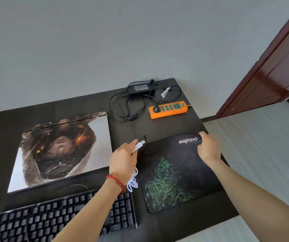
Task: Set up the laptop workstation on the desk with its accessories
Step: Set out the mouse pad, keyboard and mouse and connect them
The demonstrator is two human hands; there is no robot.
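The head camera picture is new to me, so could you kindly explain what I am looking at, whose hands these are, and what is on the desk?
There is no machine here: a person wears a wide-angle camera on the head, so you look forward and down at their own arms.

On the dark desk lie a closed laptop with a picture on its lid, a black keyboard nearest the person, a green-patterned mouse pad, an orange power strip and a black power adapter with its cables.

The left hand grips the pad's far left corner together with a small white object trailing a white cord. The right hand grips the far right corner.
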